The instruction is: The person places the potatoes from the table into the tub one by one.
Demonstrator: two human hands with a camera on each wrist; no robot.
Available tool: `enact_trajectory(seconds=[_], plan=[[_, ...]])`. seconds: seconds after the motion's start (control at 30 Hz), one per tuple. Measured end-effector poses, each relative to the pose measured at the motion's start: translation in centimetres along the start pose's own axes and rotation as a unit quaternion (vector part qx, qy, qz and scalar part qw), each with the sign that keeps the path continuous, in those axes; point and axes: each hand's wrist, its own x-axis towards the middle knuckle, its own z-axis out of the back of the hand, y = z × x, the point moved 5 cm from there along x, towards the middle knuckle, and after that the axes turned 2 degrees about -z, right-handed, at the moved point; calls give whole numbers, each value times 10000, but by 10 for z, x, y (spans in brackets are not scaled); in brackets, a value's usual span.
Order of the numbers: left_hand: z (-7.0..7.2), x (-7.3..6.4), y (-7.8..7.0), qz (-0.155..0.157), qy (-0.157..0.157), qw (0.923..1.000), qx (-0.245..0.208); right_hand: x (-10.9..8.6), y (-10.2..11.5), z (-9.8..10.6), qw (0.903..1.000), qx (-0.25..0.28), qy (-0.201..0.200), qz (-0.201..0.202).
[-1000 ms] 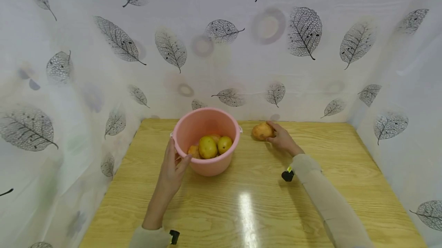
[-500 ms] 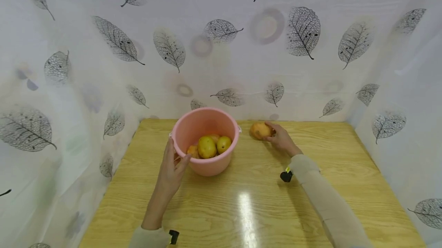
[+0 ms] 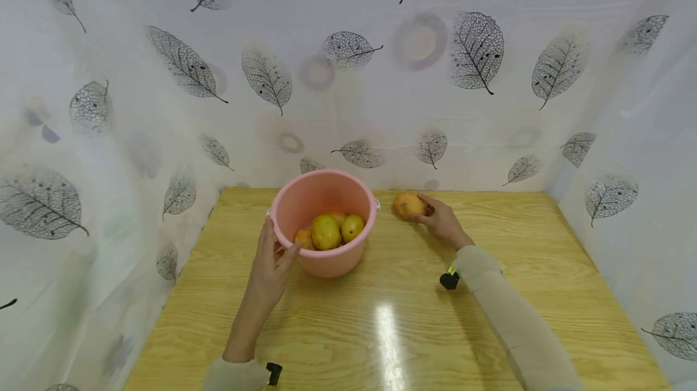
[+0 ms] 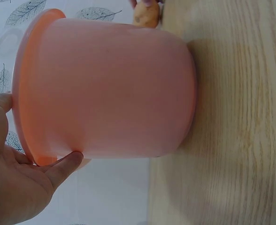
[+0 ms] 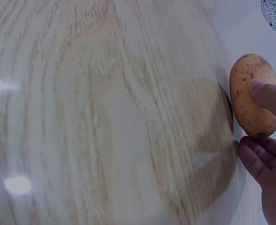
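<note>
In the head view a pink bucket [image 3: 332, 265] stands left of the table's middle. My left hand [image 3: 270, 270] grips its near left rim, thumb at the lip and fingers against the outer wall. Inside are two yellow-green round fruits [image 3: 326, 232], with tan, potato-like pieces [image 3: 304, 238] partly hidden beneath them. To the right of the bucket, my right hand [image 3: 443, 221] holds a tan potato [image 3: 408, 205] by its right end. The right wrist view shows the thumb on the potato [image 5: 250, 103] and the fingers curled under its end. Whether it touches the table I cannot tell.
The wooden table [image 3: 348, 330] meets a white leaf-printed curtain [image 3: 348, 112] at its back edge, and more of this curtain hangs on both sides. The bucket's wire handle ears [image 3: 377, 203] stick out at the rim.
My right hand has moved slightly left with the potato, which has turned a little. My left hand and the bucket are steady.
</note>
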Motion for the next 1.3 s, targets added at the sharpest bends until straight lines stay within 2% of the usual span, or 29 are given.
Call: enact_trajectory(seconds=[0.2, 0.47, 0.73, 0.9, 1.3], plan=[[0, 0, 0, -39, 8, 10000, -26, -4, 2, 3, 9990, 323, -93, -285], [0, 0, 1, -93, -2, 10000, 8, -15, 4, 12, 9980, 463, -232, -366], [-1, 0, 1, -106, 18, 9999, -24, -22, 18, 31, 9983, 440, -328, -203], [-1, 0, 2, -117, 5, 9999, -26, -25, 31, 47, 9978, 548, -312, -223], [0, 0, 2, -37, 22, 10000, 57, -29, 63, 76, 9976, 492, -487, 70]])
